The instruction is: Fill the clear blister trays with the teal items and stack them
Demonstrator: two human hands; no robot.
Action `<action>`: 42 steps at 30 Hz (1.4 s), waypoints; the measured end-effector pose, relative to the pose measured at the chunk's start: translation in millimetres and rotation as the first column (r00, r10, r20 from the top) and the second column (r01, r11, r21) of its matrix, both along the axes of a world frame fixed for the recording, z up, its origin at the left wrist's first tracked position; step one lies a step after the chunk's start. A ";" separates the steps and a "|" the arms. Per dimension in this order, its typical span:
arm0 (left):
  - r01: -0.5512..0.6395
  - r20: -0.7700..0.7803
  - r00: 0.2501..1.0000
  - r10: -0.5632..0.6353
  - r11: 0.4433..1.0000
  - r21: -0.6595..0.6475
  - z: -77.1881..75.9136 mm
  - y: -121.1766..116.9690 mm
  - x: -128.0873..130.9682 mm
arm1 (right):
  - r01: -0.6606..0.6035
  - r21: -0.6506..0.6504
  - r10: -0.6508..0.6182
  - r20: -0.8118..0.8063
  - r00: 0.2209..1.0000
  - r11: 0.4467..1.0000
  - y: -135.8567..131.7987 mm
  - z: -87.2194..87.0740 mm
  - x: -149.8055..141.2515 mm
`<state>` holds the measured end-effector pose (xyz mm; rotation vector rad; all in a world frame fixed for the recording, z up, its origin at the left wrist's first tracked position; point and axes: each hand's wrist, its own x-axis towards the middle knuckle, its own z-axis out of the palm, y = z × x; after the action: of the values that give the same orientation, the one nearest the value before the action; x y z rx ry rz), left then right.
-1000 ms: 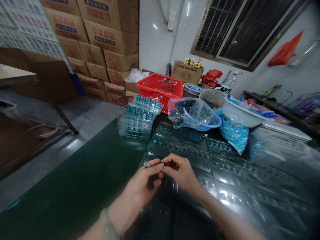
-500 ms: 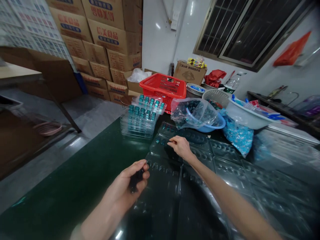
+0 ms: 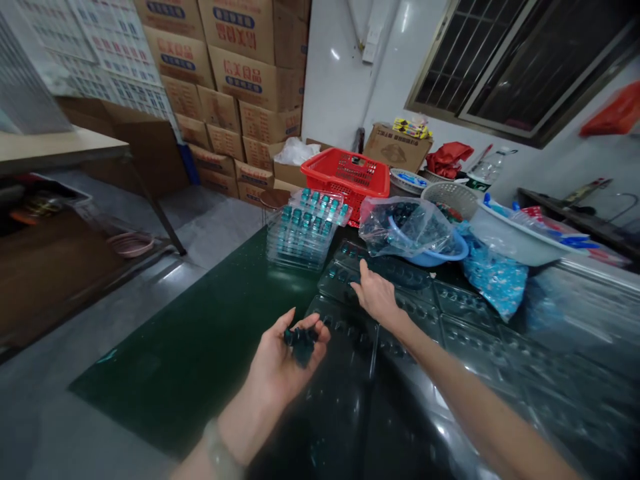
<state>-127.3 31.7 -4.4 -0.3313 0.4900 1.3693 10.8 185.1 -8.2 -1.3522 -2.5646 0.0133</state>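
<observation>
My left hand (image 3: 287, 353) is cupped palm-up above the dark green table (image 3: 200, 320), its fingers curled around several small dark teal pieces (image 3: 301, 341). Their exact kind is hard to make out. Over a clear moulded plastic tray (image 3: 345, 288) is my right hand (image 3: 379, 293), index finger and thumb apart and nothing visible between them. Part of that tray, under the fingers, is hidden. A few teal pieces (image 3: 333, 273) sit in its left hollows. Behind it another clear tray (image 3: 390, 270) also has teal pieces at its left end.
Stacked clear trays with teal pieces (image 3: 305, 230) stand at the table's far edge, before a red basket (image 3: 345, 175). Farther right are a blue basin (image 3: 447, 250) with a plastic bag, a white basin (image 3: 515, 233) and a blue patterned bag (image 3: 495, 283). More clear trays (image 3: 475, 340) cover the right side.
My left hand has opened somewhat, showing the teal pieces inside it. My right hand's pinched fingers have parted, with the index finger now stretched forward. The view has shifted left.
</observation>
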 end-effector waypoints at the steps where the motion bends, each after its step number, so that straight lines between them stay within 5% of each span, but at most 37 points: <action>1: -0.026 -0.005 1.000 0.026 1.000 -0.005 -0.4 -1.0 1.2 | -0.050 -0.003 0.050 -0.068 0.996 0.999 -14.8 7.7 2.7; 5: -0.109 -0.060 0.992 0.108 0.994 -0.015 2.8 -3.0 7.4 | -0.446 -0.101 0.380 -0.379 0.844 0.889 -86.8 31.4 9.8; 8: -0.127 -0.079 0.989 0.125 0.992 -0.017 6.5 -2.7 14.6 | -0.502 -0.146 0.423 -0.369 0.827 0.853 -122.3 30.4 8.1; 11: -0.147 -0.090 0.985 0.146 0.989 -0.003 9.1 -1.6 21.9 | -0.484 -0.157 0.398 -0.384 0.833 0.861 -129.9 18.4 6.3; 15: -0.149 -0.182 0.973 0.141 0.988 -0.028 9.9 -0.1 28.2 | -0.475 -0.180 0.326 -0.521 0.789 0.861 -124.2 8.7 9.7; 18: -0.171 -0.288 0.945 0.153 0.985 -0.037 9.3 -3.1 33.2 | -0.454 -0.284 0.159 -0.677 0.718 0.844 -118.2 11.2 14.5; 23: 0.027 -0.632 0.774 0.031 0.996 0.082 8.2 -12.9 43.2 | -0.453 -0.588 -0.209 -0.735 0.646 0.670 -101.3 12.9 21.5; 26: 0.092 -0.709 0.705 -0.027 0.994 0.054 5.3 -13.2 46.8 | -0.410 -0.610 -0.258 -0.720 0.644 0.678 -93.6 5.9 25.0; 31: 0.163 -0.679 0.728 -0.095 0.986 0.038 5.6 -4.2 49.7 | -0.382 -0.642 -0.289 -0.693 0.660 0.665 -86.1 0.8 30.4; 36: 0.209 -0.711 0.697 -0.093 0.975 0.078 11.8 31.4 49.4 | -0.398 -0.640 -0.304 -0.709 0.637 0.658 -54.9 6.1 33.6; 42: 0.306 -0.723 0.658 -0.212 0.952 -0.001 -2.6 98.1 38.1 | -0.400 -0.660 -0.334 -0.702 0.629 0.636 2.1 -2.3 34.0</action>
<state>-89.2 129.8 -7.0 0.4073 1.0594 1.1979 44.8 187.2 -10.5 -1.0728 -1.7571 1.5572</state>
